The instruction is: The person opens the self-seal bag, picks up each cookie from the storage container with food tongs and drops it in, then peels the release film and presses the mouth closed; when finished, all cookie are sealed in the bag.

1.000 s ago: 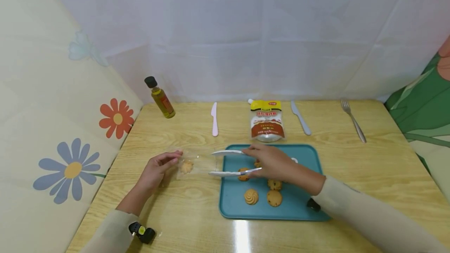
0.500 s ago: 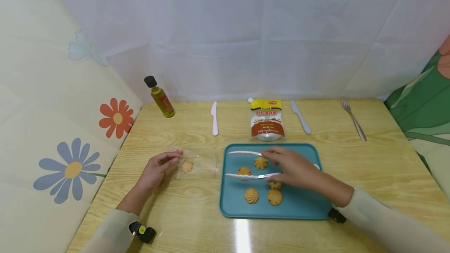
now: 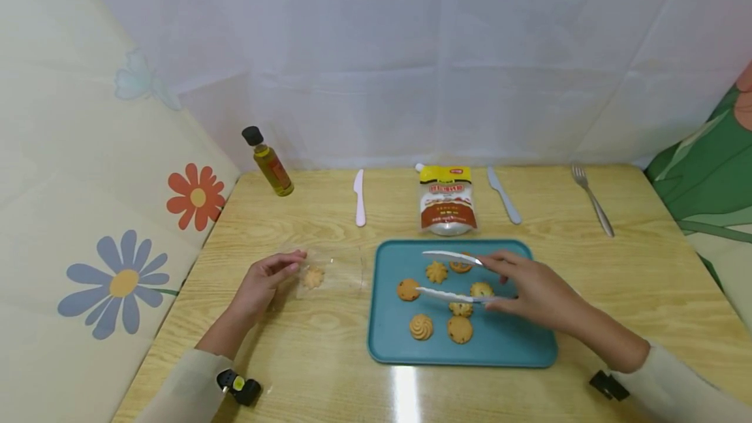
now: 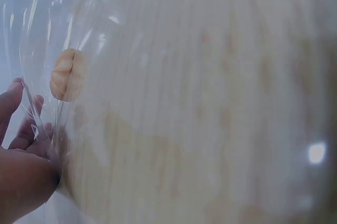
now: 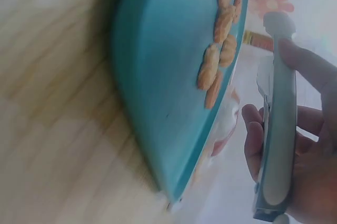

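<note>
My left hand (image 3: 262,284) pinches the edge of a clear plastic bag (image 3: 343,265) left of the tray. Inside the bag sits a single flower-shaped cookie (image 3: 313,277), visible through the film in the left wrist view too. With my right hand (image 3: 543,292) I hold a pair of tongs (image 5: 281,134), their two arms spread apart and nothing between the tips. The tongs hover over a teal tray (image 3: 388,348) bearing several cookies: a swirl cookie (image 3: 420,327), round ones such as the speckled cookie (image 3: 460,329), and a star-shaped cookie (image 3: 437,271).
Along the back of the table stand an oil bottle (image 3: 273,168) and a yellow-and-red pouch (image 3: 448,204). A pink knife (image 3: 360,198), a grey knife (image 3: 503,194) and a fork (image 3: 592,200) lie there as well. White cloth hangs behind the table.
My right hand has drawn the tongs rightward, from beside the bag's mouth to above the middle of the tray. The left hand and bag have stayed in place.
</note>
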Motion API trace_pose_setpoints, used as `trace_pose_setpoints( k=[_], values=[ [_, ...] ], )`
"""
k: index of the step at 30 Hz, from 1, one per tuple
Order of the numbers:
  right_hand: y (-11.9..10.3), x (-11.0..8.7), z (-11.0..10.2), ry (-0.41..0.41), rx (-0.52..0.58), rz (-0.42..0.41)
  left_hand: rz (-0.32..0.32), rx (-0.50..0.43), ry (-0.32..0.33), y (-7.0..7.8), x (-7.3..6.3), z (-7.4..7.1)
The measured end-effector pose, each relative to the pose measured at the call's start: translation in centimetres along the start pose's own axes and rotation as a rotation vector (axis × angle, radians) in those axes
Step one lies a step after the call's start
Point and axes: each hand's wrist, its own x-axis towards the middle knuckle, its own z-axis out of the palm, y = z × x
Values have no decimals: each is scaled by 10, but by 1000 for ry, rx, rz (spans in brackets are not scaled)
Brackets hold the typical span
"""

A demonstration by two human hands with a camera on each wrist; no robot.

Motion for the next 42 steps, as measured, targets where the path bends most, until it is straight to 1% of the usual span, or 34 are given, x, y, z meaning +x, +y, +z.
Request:
trace_pose_setpoints(
  k=[8, 11, 16, 21, 29, 36, 42],
  values=[
    [18, -26, -5, 4, -22, 52, -3, 8, 3, 1, -2, 1],
    [24, -34, -6, 5, -29, 63, 2, 11, 5, 1, -2, 1],
    [32, -46, -8, 8, -31, 105, -1, 11, 9, 1, -2, 1],
    [39, -56, -9, 15, -29, 107, -1, 6, 8, 1, -3, 1],
    [47, -65, -10, -5, -15, 168, 1, -4, 7, 3, -4, 2],
    [53, -70, -9, -23, -3, 171, -10, 15, 12, 4, -4, 2],
    [56, -70, -9, -25, 2, 161, 3, -1, 12, 3, -3, 2]
  ],
)
